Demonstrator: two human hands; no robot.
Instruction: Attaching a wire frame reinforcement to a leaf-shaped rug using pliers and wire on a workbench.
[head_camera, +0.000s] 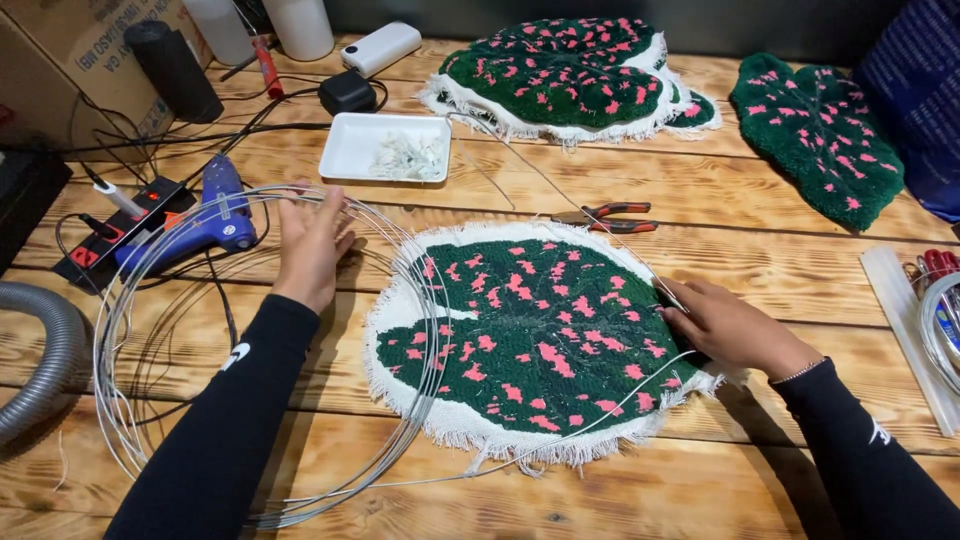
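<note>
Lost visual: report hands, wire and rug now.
Left hand flat on wire coil. Right hand pinching wire end at leaf rug edge. Pliers nearby, clear.

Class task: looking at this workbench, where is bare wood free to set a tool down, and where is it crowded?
Free: the strip between the white tray and the pliers, and the front edge below the leaf rug. Crowded: the left side, under the wire coil, glue gun and cables.

Bare tabletop (700, 490) lies open along the near edge, between the 2 forearms. Left, a wire coil (150, 400) rings the space around the left hand (310, 245), hemmed by a blue glue gun (205, 215). Pliers (610, 217) and a white tray (350, 150) block the far side.
</note>
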